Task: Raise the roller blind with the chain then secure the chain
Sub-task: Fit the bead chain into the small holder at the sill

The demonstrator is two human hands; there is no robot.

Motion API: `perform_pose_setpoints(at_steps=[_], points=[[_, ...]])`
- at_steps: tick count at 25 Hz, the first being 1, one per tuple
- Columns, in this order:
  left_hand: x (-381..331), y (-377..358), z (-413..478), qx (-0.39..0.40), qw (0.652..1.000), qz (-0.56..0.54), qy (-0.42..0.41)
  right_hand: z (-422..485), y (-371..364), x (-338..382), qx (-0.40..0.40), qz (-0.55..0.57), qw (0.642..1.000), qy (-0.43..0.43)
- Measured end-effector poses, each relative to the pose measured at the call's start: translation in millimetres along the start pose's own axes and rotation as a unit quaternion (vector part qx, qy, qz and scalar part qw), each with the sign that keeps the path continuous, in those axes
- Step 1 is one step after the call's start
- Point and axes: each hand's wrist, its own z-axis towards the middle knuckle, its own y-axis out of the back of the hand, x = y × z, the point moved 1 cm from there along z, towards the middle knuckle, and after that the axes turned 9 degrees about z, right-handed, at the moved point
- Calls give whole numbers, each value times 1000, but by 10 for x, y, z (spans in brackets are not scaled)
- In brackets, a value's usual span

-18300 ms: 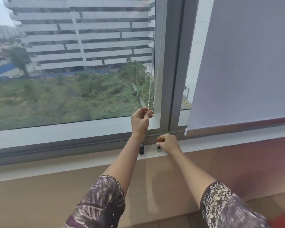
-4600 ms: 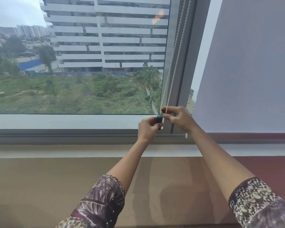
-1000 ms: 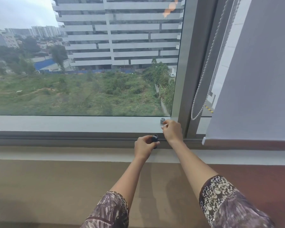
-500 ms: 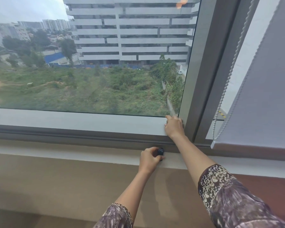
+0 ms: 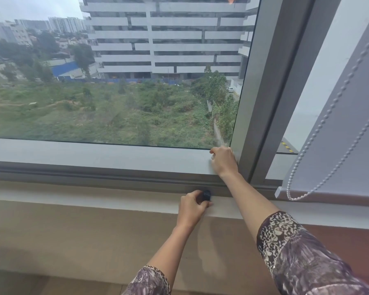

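My left hand (image 5: 191,206) is pinching a small dark knob (image 5: 206,195) at the sill's (image 5: 94,196) edge. My right hand (image 5: 223,160) is curling shut in the frame corner (image 5: 239,158) above; I cannot tell what it grips. The chain (image 5: 320,133) is hanging free, well right of both.

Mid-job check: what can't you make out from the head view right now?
- Right hand: closed against the frame corner; its fingers hide anything it holds.
- Dark knob: mostly covered by the left hand; its type is unclear.
- Bead chain: upper end cut off by the right edge.
- Roller blind: top out of frame.
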Motion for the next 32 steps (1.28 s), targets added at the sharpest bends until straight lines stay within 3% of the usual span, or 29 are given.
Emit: perform_pose_setpoints(at_steps=[6,11,18,20,24,27,32], points=[[-3,-12,-41,-13,1000,8,-11,-125,140,40,-35,144,989,-16],[-22,57,-72,-28,999,18,-11,-272,248,3,-29,176,984,-17],[-289,413,-47,-129,991,-15,-32,-525,352,31,-48,235,971,-14],[-546,522,2,-96,988,-115,-20,-626,397,72,-65,284,957,-16],[-1001,644,-2,34,945,-326,-7,-859,478,161,-89,397,914,-8],[-1119,679,-65,52,937,-345,-20,-975,536,164,-103,383,918,8],[-1242,669,-146,13,948,-310,-66,-1122,741,213,-133,286,948,35]])
